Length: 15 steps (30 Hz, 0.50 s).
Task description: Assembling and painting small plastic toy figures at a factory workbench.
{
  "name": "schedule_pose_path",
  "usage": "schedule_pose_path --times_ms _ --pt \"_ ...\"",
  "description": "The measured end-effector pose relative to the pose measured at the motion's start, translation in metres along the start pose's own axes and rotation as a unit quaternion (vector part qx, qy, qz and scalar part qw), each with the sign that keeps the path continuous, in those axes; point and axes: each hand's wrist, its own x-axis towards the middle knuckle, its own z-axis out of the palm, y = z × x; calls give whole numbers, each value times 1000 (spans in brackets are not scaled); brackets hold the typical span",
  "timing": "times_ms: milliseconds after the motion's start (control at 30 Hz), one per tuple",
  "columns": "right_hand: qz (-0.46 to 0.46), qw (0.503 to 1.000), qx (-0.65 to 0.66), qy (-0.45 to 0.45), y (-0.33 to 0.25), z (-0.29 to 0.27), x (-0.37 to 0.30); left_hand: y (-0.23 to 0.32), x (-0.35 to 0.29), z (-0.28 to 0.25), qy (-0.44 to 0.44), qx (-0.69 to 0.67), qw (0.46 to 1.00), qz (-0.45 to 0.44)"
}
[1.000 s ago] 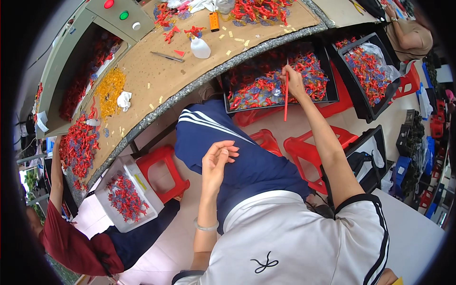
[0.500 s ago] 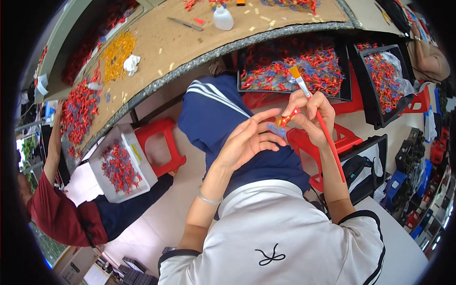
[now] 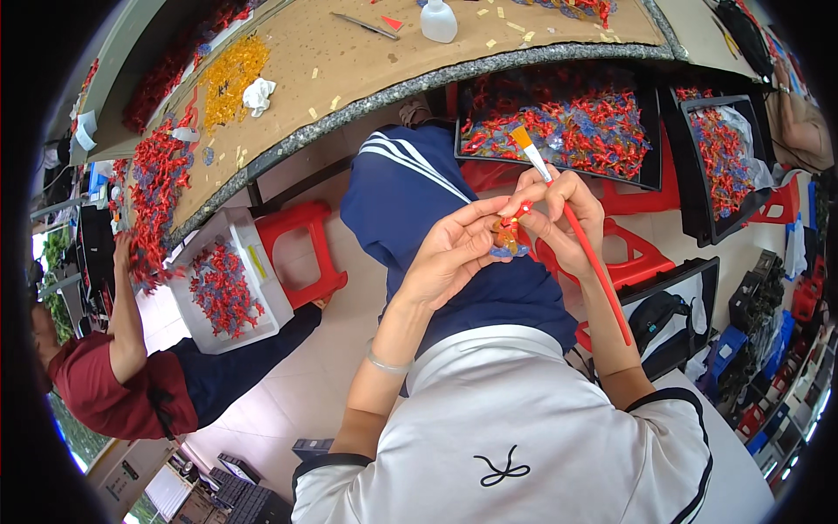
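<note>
Over my lap, my left hand (image 3: 448, 258) has its fingers and thumb closed on a small plastic figurine (image 3: 509, 232), red at the top, gold in the middle, with a bluish translucent base. Fingertips cover part of it. My right hand (image 3: 572, 218) also pinches the figurine from the right side. A flat paintbrush (image 3: 592, 258) with a red handle is tucked in the same right hand. Its tan bristles point up and away to the left, and the handle runs back along my right forearm. The bristles are apart from the figurine.
A black tray (image 3: 559, 175) of red and blue figurines stands beyond my hands, another black crate (image 3: 698, 236) to its right. The workbench (image 3: 367, 74) bears a white bottle (image 3: 438, 21) and tweezers (image 3: 365, 25). At left, a person (image 3: 122, 375) reaches toward piled figurines (image 3: 157, 196) above a white bin (image 3: 275, 306).
My left fingers have closed in on the figurine, which has turned more upright. My hands are closer together. The person at left has drawn their hand back toward the pile's near end.
</note>
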Motion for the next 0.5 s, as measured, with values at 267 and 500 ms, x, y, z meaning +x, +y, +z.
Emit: schedule_pose_path --times_ms 267,500 --pt "81 994 6 69 -23 -2 6 2 1 -4 0 -118 992 -48" --pt "29 997 -34 60 -52 -9 6 2 -1 -2 -7 -163 986 -27"
